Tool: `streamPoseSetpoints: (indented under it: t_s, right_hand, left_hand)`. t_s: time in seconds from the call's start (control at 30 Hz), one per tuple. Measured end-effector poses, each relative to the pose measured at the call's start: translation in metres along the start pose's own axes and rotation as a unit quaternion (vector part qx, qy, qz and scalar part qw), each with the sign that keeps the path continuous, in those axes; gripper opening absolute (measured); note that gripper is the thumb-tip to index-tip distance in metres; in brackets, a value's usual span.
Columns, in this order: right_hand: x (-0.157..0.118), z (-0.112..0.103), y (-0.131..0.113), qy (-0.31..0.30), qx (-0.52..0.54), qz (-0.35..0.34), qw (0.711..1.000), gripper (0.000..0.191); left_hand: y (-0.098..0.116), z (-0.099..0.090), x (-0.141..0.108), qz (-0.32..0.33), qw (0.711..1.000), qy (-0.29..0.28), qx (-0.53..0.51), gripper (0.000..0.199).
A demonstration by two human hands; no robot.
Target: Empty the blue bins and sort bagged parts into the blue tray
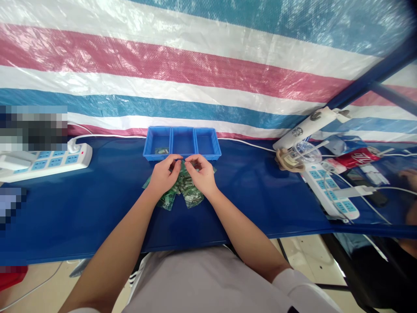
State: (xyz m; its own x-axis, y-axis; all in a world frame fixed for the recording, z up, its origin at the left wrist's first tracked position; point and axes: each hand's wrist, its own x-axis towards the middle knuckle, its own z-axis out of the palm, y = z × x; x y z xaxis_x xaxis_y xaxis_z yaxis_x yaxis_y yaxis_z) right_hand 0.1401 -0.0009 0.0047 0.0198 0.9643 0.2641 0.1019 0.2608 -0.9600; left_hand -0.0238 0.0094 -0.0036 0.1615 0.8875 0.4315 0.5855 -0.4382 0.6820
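Several small clear bags with green and silvery pieces lie in a pile on the blue table. Over the far side of this pile, my left hand and my right hand face each other, fingertips pinched and nearly touching. Whatever sits between the fingertips of each hand is too small to make out. Just beyond my hands stands a blue tray with three compartments. A small packet lies in its left compartment; the other two show bare bottoms.
White power strips lie at the left and right, with cables along the back. At the right are a white paper bag, a plastic cup and a red package. Another person's hand shows at the right edge.
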Motion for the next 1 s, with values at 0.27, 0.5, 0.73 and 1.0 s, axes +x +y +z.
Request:
streamPoseSetpoints:
  t_s: [0.27, 0.5, 0.73, 1.0]
  right_hand:
    - [-0.0022, 0.0034, -0.001, -0.01, 0.006, 0.004, 1.0, 0.015]
    - [-0.0027, 0.0039, -0.0009, -0.015, 0.002, 0.005, 1.0, 0.014]
    - [-0.0021, 0.0037, -0.0006, -0.015, 0.002, 0.005, 1.0, 0.014]
    - [-0.0023, 0.0029, -0.0026, -0.013, 0.001, 0.012, 1.0, 0.015]
  left_hand:
    - [-0.0015, 0.0008, -0.0003, 0.006, 1.0, -0.001, 0.005, 0.026]
    - [-0.0016, 0.0009, 0.0004, 0.007, 1.0, 0.001, 0.005, 0.026]
    - [-0.0017, 0.0009, 0.0004, 0.006, 1.0, -0.002, 0.003, 0.026]
    - [-0.0024, 0.0012, -0.0003, 0.009, 1.0, -0.004, 0.002, 0.025]
